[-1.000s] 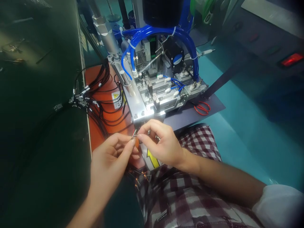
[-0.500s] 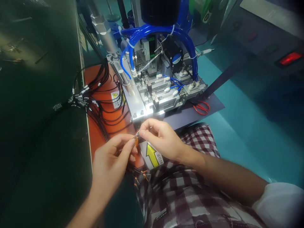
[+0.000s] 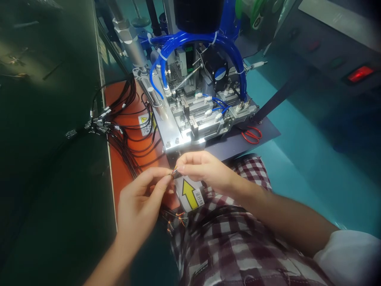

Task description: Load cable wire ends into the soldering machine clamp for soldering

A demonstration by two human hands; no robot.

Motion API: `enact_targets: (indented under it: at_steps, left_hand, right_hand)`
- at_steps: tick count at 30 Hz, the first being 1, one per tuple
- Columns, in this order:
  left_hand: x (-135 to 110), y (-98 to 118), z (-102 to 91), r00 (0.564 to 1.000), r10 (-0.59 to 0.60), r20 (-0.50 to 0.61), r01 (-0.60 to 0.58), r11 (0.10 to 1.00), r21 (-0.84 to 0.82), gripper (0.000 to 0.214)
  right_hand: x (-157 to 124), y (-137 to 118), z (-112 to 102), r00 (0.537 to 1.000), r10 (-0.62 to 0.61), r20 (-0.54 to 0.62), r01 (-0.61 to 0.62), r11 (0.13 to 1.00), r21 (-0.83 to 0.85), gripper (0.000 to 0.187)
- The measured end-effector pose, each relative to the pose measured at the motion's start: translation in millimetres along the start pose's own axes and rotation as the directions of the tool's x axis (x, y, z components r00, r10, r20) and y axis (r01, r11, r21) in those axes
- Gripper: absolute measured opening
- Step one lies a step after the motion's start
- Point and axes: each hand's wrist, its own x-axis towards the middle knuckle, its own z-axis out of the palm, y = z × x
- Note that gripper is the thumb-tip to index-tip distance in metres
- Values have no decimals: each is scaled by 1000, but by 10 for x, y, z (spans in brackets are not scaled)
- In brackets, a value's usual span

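Observation:
Thumb and forefinger of my left hand (image 3: 144, 196) pinch the end of a cable, from which thin coloured wires (image 3: 175, 170) stick out. Meeting it tip to tip, my right hand (image 3: 205, 171) is closed on those wires with thumb and forefinger. The cable's run behind my left fingers is hidden. Below the hands lies a white label with a yellow arrow (image 3: 190, 194). Other cable ends with bared, fanned-out coloured wires (image 3: 180, 217) hang by my lap, under the left wrist.
A metal machine (image 3: 190, 123) with blue air tubes (image 3: 205, 37) stands just ahead. Black cables with metal connectors (image 3: 102, 125) spread over the orange board (image 3: 127, 93) and the dark green table edge at left. Red-handled scissors (image 3: 251, 135) lie at right.
My right hand has shifted slightly, its fingers straighter and flatter around the wires. My left hand keeps its pinch, nudged a little to the right.

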Motion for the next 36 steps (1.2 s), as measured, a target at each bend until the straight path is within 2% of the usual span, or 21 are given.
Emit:
enact_targets:
  at_steps: [3,6,10,13,16,19,21,25,27,29,33,36]
  left_hand:
    - [12,20,-20,999,17,51,-16,1000,-20,11]
    - [50,13,-52,993,3,119,-2,1000,-14,14]
    - [99,-13,-101,984,-4,179,2,1000,12,18]
    - [108,-8,-130,971,-29,236,20,999,39,20]
    - [113,19,-147,961,-44,274,33,998,47,24]
    - [137,31,-179,955,-73,288,64,997,40,24]
    - [170,20,-223,928,-101,360,91,995,46,23]
    - [238,-27,-316,844,-139,517,124,990,64,21]
    - [249,-45,-324,840,-155,520,147,987,58,20]
    - [239,-55,-299,859,-166,485,178,984,21,20]
    - [190,-62,-201,918,-182,353,224,971,-83,17]
    - [157,-52,-150,934,-179,309,212,974,-79,20]
  right_hand:
    - [31,-72,-63,992,95,88,-98,995,34,9]
    - [69,-134,-129,975,102,196,-100,995,-20,7]
    - [129,-152,-189,959,-35,281,70,991,-117,8]
    - [164,-138,-210,918,-168,359,240,956,-166,11]
    - [173,-145,-225,874,-222,432,337,917,-212,11]
    - [169,-162,-231,856,-229,463,381,885,-269,10]
    - [169,-159,-226,835,-218,505,406,864,-298,8]
    - [185,-108,-204,789,-198,582,430,854,-292,6]
    - [186,-83,-197,795,-207,570,434,851,-297,6]
    - [168,-69,-195,829,-229,511,432,842,-323,5]
    - [65,-55,-178,906,-322,274,410,829,-382,7]
    - [-29,-27,-139,910,-398,115,400,770,-497,12]
